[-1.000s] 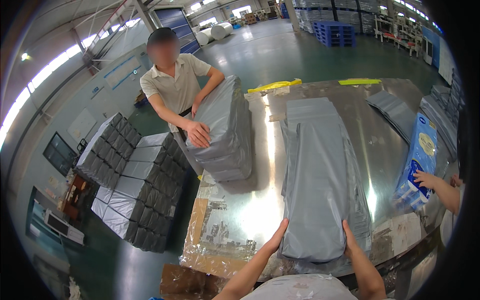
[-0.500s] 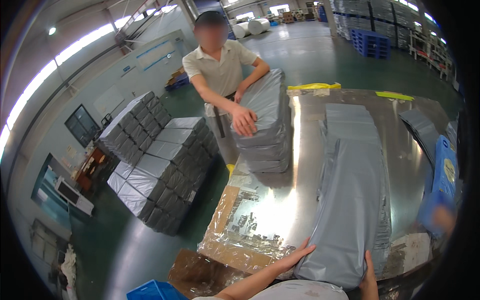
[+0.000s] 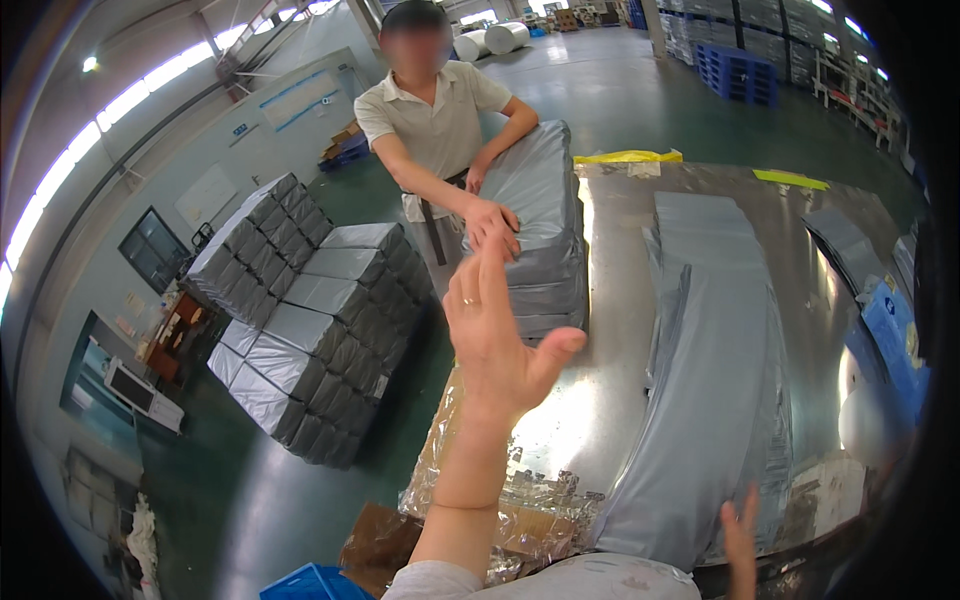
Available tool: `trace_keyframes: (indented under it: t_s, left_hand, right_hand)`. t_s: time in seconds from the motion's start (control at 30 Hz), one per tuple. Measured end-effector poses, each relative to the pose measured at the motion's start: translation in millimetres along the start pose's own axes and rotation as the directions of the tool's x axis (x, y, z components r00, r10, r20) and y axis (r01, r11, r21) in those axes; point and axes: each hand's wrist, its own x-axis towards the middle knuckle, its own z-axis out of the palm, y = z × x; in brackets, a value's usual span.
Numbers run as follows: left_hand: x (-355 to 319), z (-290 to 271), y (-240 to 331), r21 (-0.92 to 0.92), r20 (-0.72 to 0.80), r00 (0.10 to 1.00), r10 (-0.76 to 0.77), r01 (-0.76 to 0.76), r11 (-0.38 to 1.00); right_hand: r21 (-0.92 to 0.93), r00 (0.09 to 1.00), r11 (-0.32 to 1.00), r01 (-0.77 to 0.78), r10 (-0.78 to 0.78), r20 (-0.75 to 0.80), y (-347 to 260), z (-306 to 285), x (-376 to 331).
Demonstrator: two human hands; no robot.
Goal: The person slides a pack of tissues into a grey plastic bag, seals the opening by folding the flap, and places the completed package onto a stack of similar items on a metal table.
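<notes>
A long pile of flat grey plastic bags [image 3: 700, 400] lies lengthwise on the metal table in front of me, its near end close to my body. My left hand [image 3: 492, 335] is raised above the table's left side, empty, fingers stretched upward and thumb apart. My right hand [image 3: 739, 535] is low by the near right edge of the bags, slightly blurred, fingers spread; I cannot tell whether it touches them. Beyond my left hand, grey plastic-wrapped bundles [image 3: 535, 200] are stacked on the table. A co-worker's hand [image 3: 492, 222] rests on top of them.
The metal table [image 3: 620, 300] has tape and film along its left edge. Blue packaging [image 3: 895, 335] and dark grey sheets lie at its right. Wrapped bundles [image 3: 330, 320] are piled on the floor to the left. A blue crate [image 3: 315, 582] and cardboard box [image 3: 380, 540] stand near me.
My left hand has left the bags' near edge and risen up and forward. My right hand has loosened from their side, fingers now spread. A blurred hand at the far right is gone.
</notes>
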Motion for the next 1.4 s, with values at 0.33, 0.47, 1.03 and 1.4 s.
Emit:
trace_keyframes:
  t_s: [0.33, 0.47, 1.03, 1.4]
  left_hand:
    - [12, -24, 32, -0.418, 0.657, 0.718, -0.231, 0.601, 0.681]
    - [-3, -35, 22, -0.303, 0.692, 0.667, -0.276, 0.616, 0.727]
    - [-400, -1, 79, 0.217, 0.919, -0.226, -0.322, 0.974, -0.066]
    - [-296, -13, 59, 0.073, 0.981, -0.112, -0.156, 0.969, -0.235]
  right_hand:
    - [-0.661, 0.39, 0.38, 0.647, -0.91, -0.141, -290, -43, 23]
    - [-0.647, 0.282, 0.209, 0.733, -0.959, 0.01, -310, -22, 50]
    - [0.728, 0.922, 0.606, -0.321, 0.376, 0.094, 155, 84, -4]
    - [0.67, 0.806, 0.457, -0.585, 0.238, 0.542, -9, 41, -7]
